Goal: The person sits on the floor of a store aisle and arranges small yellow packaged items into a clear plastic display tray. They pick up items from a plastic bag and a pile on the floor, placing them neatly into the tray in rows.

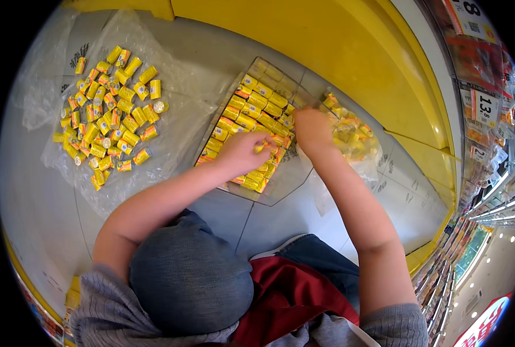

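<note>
A clear plastic bin [279, 191] stands on the floor before me, with yellow-wrapped, cylindrical packets [257, 100] laid in rows inside it. My left hand [246, 152] is over the bin's near half, fingers curled; a yellow packet [259, 148] shows between thumb and fingers. At the bin's right side is my right hand [313, 128], its fingertips against a packet [289, 109] at the row's end. The hand's own back hides whether it grips that packet. Beneath and beside my left hand, some packets are covered from view.
Loose yellow packets [110, 117] lie heaped on a spread clear plastic sheet [170, 143] at the left. Right of the bin, a clear bag [357, 143] holds more. A yellow panel [301, 30] borders the far side. Shelves with price tags [483, 108] rise at the right.
</note>
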`<state>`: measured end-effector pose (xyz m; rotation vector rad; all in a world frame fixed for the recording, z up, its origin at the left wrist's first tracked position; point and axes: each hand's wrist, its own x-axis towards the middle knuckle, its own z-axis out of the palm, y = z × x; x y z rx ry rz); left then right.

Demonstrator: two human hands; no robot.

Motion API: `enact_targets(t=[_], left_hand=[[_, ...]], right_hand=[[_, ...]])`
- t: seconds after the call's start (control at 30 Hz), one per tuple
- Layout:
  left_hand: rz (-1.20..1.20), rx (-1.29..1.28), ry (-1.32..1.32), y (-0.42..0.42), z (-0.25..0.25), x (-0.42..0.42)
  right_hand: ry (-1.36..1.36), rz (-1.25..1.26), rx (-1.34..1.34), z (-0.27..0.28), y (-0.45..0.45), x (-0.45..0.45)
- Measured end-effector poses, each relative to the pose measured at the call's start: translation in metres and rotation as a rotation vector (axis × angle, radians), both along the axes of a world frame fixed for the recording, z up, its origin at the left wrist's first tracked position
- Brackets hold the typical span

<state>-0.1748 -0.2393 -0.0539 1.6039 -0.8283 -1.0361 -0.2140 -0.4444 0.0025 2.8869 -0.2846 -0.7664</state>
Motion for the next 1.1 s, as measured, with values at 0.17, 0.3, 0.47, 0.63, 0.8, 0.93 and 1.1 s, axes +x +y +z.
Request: enact_targets(t=[0.17, 0.3, 0.47, 0.63, 0.8, 0.93, 1.1], left_hand=[[-0.159, 0.096, -0.704, -0.056, 0.011, 0.02], [-0.376, 0.222, -0.814, -0.068, -0.025, 0.019], [-0.54, 0.528, -1.152, -0.082, -0.014, 0.001], [-0.651, 0.583, -1.242, -0.081, -0.009, 0.004], [-0.693, 0.634, -1.25, -0.087, 0.002, 0.003], [-0.545, 0.545, -1.112, -0.085, -0.014, 0.003], [-0.312, 0.329, -0.907, -0.076, -0.031, 0.008]], right_hand=[[0.005, 0.207, 0.082, 0.014, -0.007, -0.006], [0.07, 0.169, 0.084, 0.02, -0.002, -0.004], [0.052, 0.056, 0.101, 0.014, 0.0, -0.01], [0.007, 0.076, 0.039, 0.01, -0.004, -0.005], [0.144, 0.094, -0.054, -0.004, 0.002, 0.001], [0.285, 0.089, -0.097, 0.001, 0.018, 0.004], [0.085, 0.163, -0.305, -0.019, 0.042, -0.037]])
